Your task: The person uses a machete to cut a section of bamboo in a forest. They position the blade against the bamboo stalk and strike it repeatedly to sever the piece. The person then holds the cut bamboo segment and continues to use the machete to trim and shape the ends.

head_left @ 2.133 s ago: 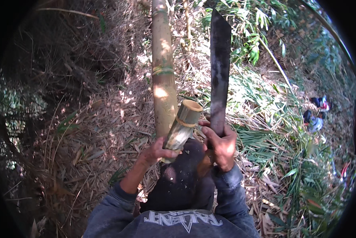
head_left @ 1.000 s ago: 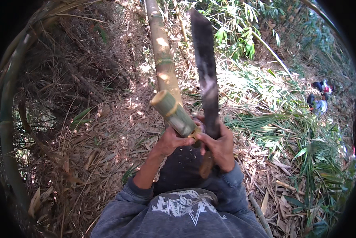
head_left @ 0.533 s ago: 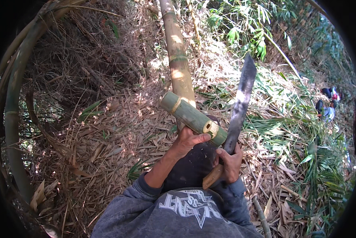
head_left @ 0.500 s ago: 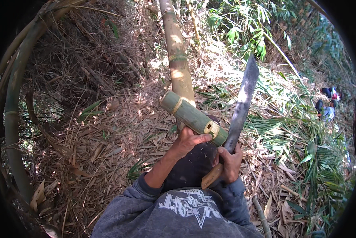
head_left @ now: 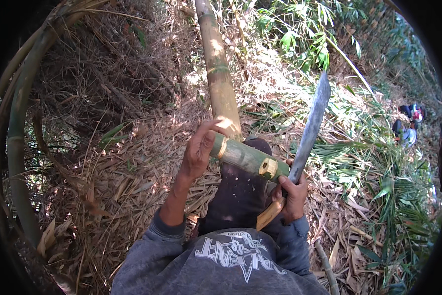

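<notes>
So on the far left there's just curved green bamboo stems (head_left: 16, 130) at the rim, then brown leaf litter (head_left: 137, 184); the left hand (head_left: 196, 153) is where the change is, since it's slid off the middle of the cut bamboo section (head_left: 243, 156) and is now cupped over its left end, fingers bent; can't really tell if it's gripping or only resting there. A pale bamboo culm (head_left: 220, 88) runs up behind; the section itself lies tilted across the front of the dark trouser leg (head_left: 235, 196), left end higher, with the squarish pale notch (head_left: 268, 168) near its right end, facing up; nothing covers that notch now, and I'd say the handling has gone from a mid grip to a steadier end-to-end hold. The right hand (head_left: 292, 194) is closed round the machete (head_left: 312, 128), wooden handle poking out below, and sits against the section's right end; blade points up and away, so I'd guess no cutting this instant; two blurry people (head_left: 408, 125) far right.
</notes>
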Demonstrator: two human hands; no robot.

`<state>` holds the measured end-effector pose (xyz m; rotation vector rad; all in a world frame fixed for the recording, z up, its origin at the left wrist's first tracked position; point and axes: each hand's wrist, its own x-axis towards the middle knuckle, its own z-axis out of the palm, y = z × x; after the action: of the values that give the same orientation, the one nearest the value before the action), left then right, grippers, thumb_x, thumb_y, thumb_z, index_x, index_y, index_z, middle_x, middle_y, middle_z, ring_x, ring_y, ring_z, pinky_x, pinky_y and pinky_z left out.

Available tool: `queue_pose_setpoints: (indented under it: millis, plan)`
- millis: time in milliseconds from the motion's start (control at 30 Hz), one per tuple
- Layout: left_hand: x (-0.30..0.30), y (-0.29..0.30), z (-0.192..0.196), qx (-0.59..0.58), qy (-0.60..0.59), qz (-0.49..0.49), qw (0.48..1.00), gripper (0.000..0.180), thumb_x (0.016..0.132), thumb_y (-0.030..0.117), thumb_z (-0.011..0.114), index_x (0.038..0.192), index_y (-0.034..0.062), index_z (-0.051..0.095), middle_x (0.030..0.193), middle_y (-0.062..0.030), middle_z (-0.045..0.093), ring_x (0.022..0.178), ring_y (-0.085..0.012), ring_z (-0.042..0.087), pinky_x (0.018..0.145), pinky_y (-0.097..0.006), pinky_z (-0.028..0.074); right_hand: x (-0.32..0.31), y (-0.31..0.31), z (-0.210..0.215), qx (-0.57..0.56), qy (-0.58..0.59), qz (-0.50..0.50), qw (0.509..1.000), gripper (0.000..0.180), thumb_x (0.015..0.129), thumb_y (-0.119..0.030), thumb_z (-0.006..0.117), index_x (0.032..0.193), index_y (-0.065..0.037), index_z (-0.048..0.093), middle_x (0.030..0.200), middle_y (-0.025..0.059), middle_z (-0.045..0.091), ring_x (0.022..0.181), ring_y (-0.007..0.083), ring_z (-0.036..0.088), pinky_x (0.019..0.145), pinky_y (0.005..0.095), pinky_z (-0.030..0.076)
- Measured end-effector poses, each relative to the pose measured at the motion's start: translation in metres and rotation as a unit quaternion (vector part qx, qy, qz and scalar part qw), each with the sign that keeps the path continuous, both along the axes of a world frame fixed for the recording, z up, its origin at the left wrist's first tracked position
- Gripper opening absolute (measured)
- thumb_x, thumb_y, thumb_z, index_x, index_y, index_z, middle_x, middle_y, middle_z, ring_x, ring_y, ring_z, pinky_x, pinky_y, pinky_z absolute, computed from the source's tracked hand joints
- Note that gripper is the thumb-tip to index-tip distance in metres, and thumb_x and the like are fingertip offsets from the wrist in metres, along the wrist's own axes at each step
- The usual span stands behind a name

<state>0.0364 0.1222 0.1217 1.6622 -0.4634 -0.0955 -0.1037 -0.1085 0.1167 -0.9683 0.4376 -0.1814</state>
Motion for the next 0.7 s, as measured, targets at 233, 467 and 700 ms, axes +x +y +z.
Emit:
queue_pose_setpoints:
  millis: [233,467,700]
  plan:
    - [-0.01,0.006,-0.008,0.084,-0.005,0.002,0.996,0.051,0.099,0.046,0.036,0.121,0.0012,0.046,0.101,-0.0165,0.059,0.094,-0.025,0.059,0.083,-0.036,0.045,0.044,-0.022,0.023,-0.133,0.07,-0.016,0.988,0.036,0.087,-0.027,0.067,0.102,0.003,0.054,0.057,0.0037,0.053,0.04,0.011,0.05,0.036,0.0244,0.043]
    - [0.0,-0.023,-0.03,0.112,0.138,0.096,0.979,0.056,0.097,0.052,0.034,0.111,0.0011,0.052,0.094,-0.0129,0.057,0.086,-0.0212,0.054,0.074,-0.031,0.041,0.07,-0.042,0.024,-0.208,0.061,0.016,0.976,0.046,0.084,-0.039,0.07,0.099,0.002,0.057,0.068,0.0035,0.057,0.043,0.0096,0.05,0.039,0.0229,0.041]
    - [-0.007,-0.048,0.007,0.104,0.316,0.043,0.942,0.065,0.094,0.061,0.034,0.117,0.0033,0.053,0.084,-0.0054,0.053,0.065,-0.0127,0.048,0.055,-0.025,0.039,0.056,-0.056,0.009,-0.221,0.128,-0.001,0.967,0.039,0.085,-0.038,0.069,0.09,-0.002,0.056,0.059,0.0012,0.052,0.04,0.0107,0.05,0.036,0.0244,0.042]
